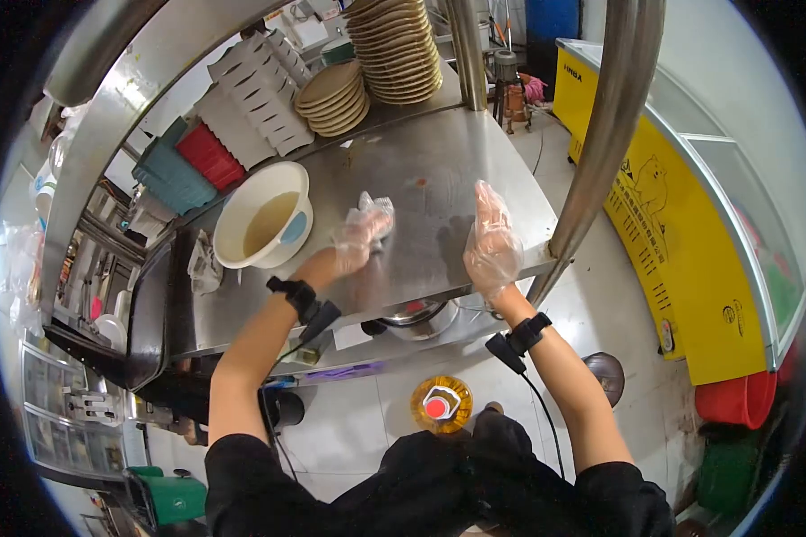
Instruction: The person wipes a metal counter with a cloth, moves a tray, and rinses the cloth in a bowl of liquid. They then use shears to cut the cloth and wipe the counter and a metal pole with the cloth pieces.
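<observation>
My left hand (364,234), in a clear plastic glove, is low over the steel table (403,170) with its fingers curled in. Whitish crumpled material shows at its fingertips; I cannot tell whether it is a cloth or loose glove film. A white basin (227,231) of cloudy brownish liquid stands left of this hand, with a pale blue patch on its inner wall. At the table's right front edge, my right hand (494,240) is also gloved, its fingers stretched out together and nothing in them. Each wrist wears a black strap with a cable.
Stacked plates (394,54), smaller plates (333,98), white trays (260,89) and teal and red baskets (210,154) line the back. A steel post (613,125) rises at right, before a yellow freezer (654,224). An oil jug (441,404) stands on the floor by my feet.
</observation>
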The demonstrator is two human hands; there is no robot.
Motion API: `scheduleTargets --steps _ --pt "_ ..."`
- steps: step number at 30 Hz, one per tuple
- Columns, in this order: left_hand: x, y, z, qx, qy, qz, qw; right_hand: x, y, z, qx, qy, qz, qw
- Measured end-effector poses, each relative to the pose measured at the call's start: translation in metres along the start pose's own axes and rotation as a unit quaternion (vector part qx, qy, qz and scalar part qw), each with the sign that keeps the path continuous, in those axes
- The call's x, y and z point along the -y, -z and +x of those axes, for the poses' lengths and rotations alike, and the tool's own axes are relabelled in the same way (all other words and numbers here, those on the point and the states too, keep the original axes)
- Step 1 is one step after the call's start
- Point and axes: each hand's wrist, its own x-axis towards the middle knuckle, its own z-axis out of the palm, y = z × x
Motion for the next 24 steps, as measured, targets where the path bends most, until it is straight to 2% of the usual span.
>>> scheduleTargets --steps 1,2,3,5,7,8,9,10,11,12,13,14,15,17,19,20,21,23,24 --pt "0.022 -0.001 0.002 -0.026 -0.009 0.014 1.000 0.000 0.000 -0.001 0.011 -0.005 -0.016 1.000" --pt "-0.001 0.007 0.004 0.011 -0.032 0.126 0.991 -0.003 -0.002 -0.001 0.021 -0.010 -0.032 0.999" --pt "-0.017 0.007 0.007 0.048 -0.054 0.235 0.969 -0.013 -0.009 -0.001 -0.025 0.023 -0.044 0.998" --pt "-0.036 -0.010 0.015 0.068 -0.173 0.061 0.981 -0.026 -0.011 -0.003 -0.020 0.006 -0.039 0.999" --pt "-0.100 -0.013 0.013 0.076 -0.192 0.139 0.969 -0.026 0.009 0.007 0.042 -0.077 0.027 0.996" --pt "-0.113 -0.023 0.013 0.076 -0.203 0.149 0.965 -0.024 0.021 0.013 0.066 -0.107 0.045 0.991" --pt "-0.122 -0.028 0.012 0.075 -0.217 0.160 0.960 -0.025 0.033 0.020 0.093 -0.161 0.131 0.974" --pt "-0.132 -0.021 0.005 0.108 -0.179 0.163 0.964 -0.024 0.052 0.021 0.098 -0.124 0.137 0.978" --pt "-0.124 -0.020 -0.003 0.084 -0.205 0.148 0.964 -0.019 0.073 0.020 0.102 -0.088 0.143 0.980" --pt "-0.108 -0.018 -0.011 0.060 -0.231 0.133 0.962 -0.004 0.101 0.025 0.136 -0.161 0.209 0.955" --pt "-0.090 -0.020 -0.017 0.042 -0.240 0.158 0.957 -0.008 0.114 0.019 0.133 -0.181 0.251 0.942" --pt "-0.088 -0.012 -0.029 0.058 -0.206 0.149 0.965 -0.014 0.128 0.013 0.129 -0.201 0.293 0.926" --pt "-0.088 -0.005 -0.039 0.073 -0.171 0.141 0.972 -0.017 0.148 0.009 0.169 -0.214 0.255 0.928" --pt "-0.088 -0.006 -0.046 0.074 -0.176 0.129 0.973 -0.028 0.163 -0.011 0.132 -0.237 0.364 0.891" --pt "-0.102 -0.016 -0.044 0.063 -0.153 0.170 0.971 -0.028 0.171 -0.025 0.115 -0.262 0.338 0.897" --pt "-0.115 -0.021 -0.035 0.100 -0.133 0.173 0.971 -0.030 0.170 -0.032 0.097 -0.286 0.344 0.889" --pt "-0.106 -0.043 -0.020 0.104 -0.171 0.016 0.980 -0.033 0.168 -0.038 0.079 -0.308 0.350 0.881" --pt "-0.139 -0.068 -0.002 0.022 -0.218 0.272 0.937 -0.039 0.160 -0.052 0.060 -0.328 0.372 0.867" --pt "-0.165 -0.071 0.006 0.041 -0.176 0.253 0.951 -0.039 0.155 -0.058 0.051 -0.337 0.376 0.862"
